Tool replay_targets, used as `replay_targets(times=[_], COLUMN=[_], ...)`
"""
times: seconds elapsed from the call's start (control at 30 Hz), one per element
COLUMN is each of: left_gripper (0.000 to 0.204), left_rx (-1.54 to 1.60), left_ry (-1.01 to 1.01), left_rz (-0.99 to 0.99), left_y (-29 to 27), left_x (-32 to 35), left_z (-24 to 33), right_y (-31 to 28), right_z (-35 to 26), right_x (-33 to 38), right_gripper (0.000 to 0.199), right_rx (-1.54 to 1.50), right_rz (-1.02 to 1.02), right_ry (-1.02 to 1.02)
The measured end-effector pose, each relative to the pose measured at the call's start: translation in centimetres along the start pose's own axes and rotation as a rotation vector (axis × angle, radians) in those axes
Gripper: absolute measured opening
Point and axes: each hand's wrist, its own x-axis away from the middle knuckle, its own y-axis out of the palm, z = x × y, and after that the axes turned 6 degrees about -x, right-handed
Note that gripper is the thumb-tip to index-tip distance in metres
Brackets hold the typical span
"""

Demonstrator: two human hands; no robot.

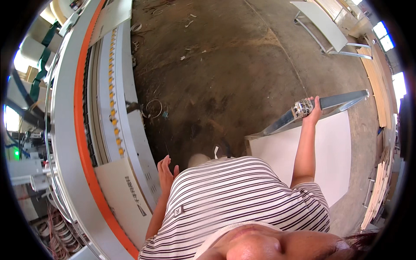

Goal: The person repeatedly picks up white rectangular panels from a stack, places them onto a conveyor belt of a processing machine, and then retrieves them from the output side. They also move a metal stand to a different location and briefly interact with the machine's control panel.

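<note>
On the right, my right hand (315,112) is closed around a grey metal bar (340,99) of a frame. Right beside its fingers, a patterned wrapping (302,108) encircles the bar. Under the bar, close to my right forearm, lies a large white panel (329,151). My left hand (166,174) hangs low at my left side with its fingers apart and slightly curled. Nothing shows in it. It is nearest to the edge of a long white machine (138,125), and I cannot tell whether it touches it.
An orange strip (82,108) and a row of yellow rollers (112,82) run along the machine. Offcut strips and scraps lie on the concrete floor (216,65). A white-topped cart (323,26) stands far right, with stacked boards (376,86) along that side.
</note>
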Motion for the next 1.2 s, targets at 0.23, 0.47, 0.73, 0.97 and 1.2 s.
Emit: replay_targets(times=[0.23, 0.47, 0.73, 0.97, 1.2], left_gripper=[0.048, 0.049, 0.054, 0.075, 0.052], left_rx=[0.195, 0.384, 1.199, 1.473, 1.596], left_ry=[0.123, 0.563, 0.914, 1.064, 0.963], left_rz=[-0.021, 0.031, -0.343, -0.536, -0.551], left_y=[1.9, -2.3, -3.6, 4.5, 7.1], left_x=[-22.7, -48.9, -72.8, -93.8, -111.4], left_z=[-1.7, 1.9, 13.4, 18.3, 23.7], right_y=[3.2, 10.2, 17.1, 26.0, 33.1], right_z=[4.9, 8.2, 12.4, 16.2, 21.2], right_x=[-10.3, -17.5, -25.5, -31.5, -41.3], right_gripper=[0.023, 0.03, 0.043, 0.044, 0.042], right_rx=[0.009, 0.1, 0.27, 0.187, 0.131], right_rz=[-0.014, 0.085, 0.242, 0.449, 0.413], right_ry=[-0.007, 0.159, 0.065, 0.08, 0.038])
